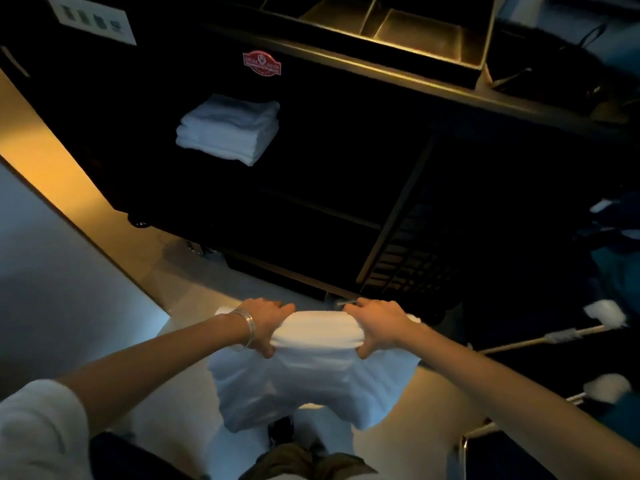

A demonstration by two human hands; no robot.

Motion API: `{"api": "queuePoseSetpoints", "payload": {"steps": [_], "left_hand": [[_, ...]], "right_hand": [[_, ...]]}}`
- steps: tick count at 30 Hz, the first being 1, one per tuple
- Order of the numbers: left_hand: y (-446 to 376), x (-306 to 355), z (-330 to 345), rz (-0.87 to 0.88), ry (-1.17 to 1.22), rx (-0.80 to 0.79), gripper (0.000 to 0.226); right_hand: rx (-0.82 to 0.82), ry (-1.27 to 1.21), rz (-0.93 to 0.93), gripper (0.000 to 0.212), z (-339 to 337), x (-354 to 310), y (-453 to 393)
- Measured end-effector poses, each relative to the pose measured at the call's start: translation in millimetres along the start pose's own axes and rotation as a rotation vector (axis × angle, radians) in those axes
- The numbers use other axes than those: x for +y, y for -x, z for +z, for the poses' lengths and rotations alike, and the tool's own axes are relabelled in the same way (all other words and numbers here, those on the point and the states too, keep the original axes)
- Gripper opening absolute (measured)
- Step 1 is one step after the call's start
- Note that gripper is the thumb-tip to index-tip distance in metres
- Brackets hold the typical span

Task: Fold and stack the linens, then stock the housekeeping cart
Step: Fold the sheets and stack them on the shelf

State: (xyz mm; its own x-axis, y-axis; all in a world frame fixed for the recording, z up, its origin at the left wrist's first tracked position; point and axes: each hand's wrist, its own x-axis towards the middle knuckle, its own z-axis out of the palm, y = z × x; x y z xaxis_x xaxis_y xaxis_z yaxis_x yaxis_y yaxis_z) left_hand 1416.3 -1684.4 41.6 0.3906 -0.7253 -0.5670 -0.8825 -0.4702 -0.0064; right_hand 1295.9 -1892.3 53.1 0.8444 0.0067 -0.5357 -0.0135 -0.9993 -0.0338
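Carrying a folded white linen bundle (317, 336) toward the housekeeping cart (346, 161)

Head view: the bundle is gripped at each end — left hand (265, 325), right hand (375, 325) — fingers curled over it, ends drooping; it is best kept level and set beside the stacked towels (228, 128) on the shelf.

The cart (346, 140) is so dark that its lower shelves cannot be made out, and its top trays (415, 36) run off the upper edge. The words on the red badge (261, 63) are too blurred to read. The symbols on the white sign (90, 18) at the upper left are also unreadable, and its top is cut off. Both ends of the folded towel (317, 332) are hidden inside the left hand (265, 323) and the right hand (375, 323). The dark objects (613, 230) at the right edge are too dim and cropped to identify. The handles of the two white dusters (606, 315) are partly lost in shadow.
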Motion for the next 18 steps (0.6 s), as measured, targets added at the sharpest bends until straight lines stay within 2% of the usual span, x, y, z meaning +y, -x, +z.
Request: {"api": "queuePoseSetpoints", "payload": {"steps": [6, 18], "left_hand": [[-18, -50, -3, 0.003, 0.014, 0.018, 0.072], [-52, -115, -18, -0.045, 0.066, -0.017, 0.074]], "right_hand": [[-0.021, 0.045, -0.003, 0.069, -29, -12, -43], [0.013, 0.091, -0.085, 0.073, -66, -2, -117]]}}
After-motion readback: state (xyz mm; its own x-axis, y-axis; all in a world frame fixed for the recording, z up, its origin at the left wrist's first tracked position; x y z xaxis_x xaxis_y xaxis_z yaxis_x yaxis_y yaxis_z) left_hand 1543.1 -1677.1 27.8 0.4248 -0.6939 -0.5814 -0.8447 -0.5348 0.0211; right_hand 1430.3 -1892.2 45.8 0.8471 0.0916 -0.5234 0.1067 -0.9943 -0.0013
